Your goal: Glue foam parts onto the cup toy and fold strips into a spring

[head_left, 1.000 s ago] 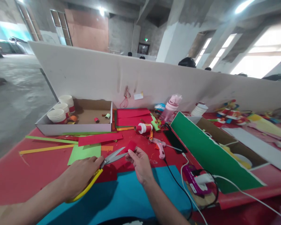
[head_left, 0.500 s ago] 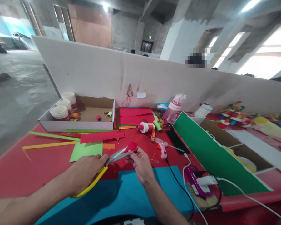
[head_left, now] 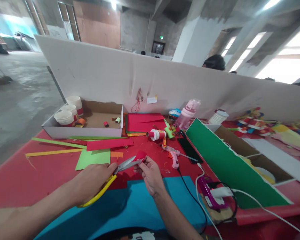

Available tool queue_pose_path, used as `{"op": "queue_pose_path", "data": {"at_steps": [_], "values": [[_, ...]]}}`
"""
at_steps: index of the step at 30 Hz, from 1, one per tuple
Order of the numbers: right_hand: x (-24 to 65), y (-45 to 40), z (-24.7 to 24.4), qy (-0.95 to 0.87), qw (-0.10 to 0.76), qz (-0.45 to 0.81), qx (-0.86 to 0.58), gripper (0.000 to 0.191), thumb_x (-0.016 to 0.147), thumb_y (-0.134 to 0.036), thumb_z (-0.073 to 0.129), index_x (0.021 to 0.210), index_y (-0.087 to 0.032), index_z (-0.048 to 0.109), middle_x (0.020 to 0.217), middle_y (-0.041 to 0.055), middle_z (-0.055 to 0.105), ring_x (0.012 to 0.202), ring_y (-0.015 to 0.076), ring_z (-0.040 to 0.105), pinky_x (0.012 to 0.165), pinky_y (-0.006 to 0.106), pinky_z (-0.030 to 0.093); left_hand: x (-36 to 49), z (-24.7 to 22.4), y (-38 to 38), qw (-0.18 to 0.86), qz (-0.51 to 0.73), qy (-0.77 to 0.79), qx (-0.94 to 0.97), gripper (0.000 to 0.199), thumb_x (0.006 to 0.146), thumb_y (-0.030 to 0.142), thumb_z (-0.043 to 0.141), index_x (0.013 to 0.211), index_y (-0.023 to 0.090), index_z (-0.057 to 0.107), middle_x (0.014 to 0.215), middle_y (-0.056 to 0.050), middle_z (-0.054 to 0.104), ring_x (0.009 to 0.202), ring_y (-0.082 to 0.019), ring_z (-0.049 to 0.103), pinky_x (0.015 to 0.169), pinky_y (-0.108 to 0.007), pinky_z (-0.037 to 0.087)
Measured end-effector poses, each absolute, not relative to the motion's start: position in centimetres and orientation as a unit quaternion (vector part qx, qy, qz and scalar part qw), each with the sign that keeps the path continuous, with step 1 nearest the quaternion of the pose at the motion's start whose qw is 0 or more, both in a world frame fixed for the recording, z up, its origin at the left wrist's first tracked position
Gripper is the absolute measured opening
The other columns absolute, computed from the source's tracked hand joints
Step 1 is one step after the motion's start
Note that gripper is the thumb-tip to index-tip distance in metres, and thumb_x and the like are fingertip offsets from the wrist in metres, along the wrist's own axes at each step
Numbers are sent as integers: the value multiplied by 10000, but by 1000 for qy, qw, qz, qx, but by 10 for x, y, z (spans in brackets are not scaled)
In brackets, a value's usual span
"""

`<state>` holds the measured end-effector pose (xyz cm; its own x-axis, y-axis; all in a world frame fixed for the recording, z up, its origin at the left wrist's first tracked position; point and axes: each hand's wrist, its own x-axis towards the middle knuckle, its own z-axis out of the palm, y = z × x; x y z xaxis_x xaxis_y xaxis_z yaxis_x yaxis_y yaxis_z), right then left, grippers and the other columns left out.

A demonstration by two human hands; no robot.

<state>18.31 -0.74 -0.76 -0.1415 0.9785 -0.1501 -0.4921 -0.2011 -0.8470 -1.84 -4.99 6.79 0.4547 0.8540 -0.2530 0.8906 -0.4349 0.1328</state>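
My left hand is wrapped round the handles of the yellow-handled steel scissors, blades nearly shut on the small red paper piece. My right hand pinches that piece by its lower edge between thumb and fingertips, lifted just above the red table surface, near its front-middle; held up like that so the blades get at the free edge, I'd judge. Under the wrists lies a blue paper sheet at the front edge. A light green paper sheet sits just left of the scissors, a red paper strip behind it. An open cardboard box with paper cups sits at the back left. A pink glue gun lies right of the hands, its cable running close to my right forearm. A green-faced board walls off the right side. Open room: bare table to the left; right is tight.
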Motion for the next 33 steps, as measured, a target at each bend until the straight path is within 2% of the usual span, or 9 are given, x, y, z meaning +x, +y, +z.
{"op": "queue_pose_path", "data": {"at_steps": [13,33], "values": [[181,-8,-6,-321,540,686,-368,310,590,-345,820,776,-165,649,644,-5,652,575,108,599,558,219,503,-17,71,-50,146,-76,524,836,303,880,157,318,1119,191,502,877,-128,651,794,-279,643,659,-346,467],[181,-7,-6,-306,550,689,-360,295,595,-330,824,768,-156,661,641,-3,658,577,104,599,560,216,500,-17,68,-47,130,-74,519,842,308,884,155,334,1158,189,469,833,-92,654,747,-248,650,601,-289,438]]}}
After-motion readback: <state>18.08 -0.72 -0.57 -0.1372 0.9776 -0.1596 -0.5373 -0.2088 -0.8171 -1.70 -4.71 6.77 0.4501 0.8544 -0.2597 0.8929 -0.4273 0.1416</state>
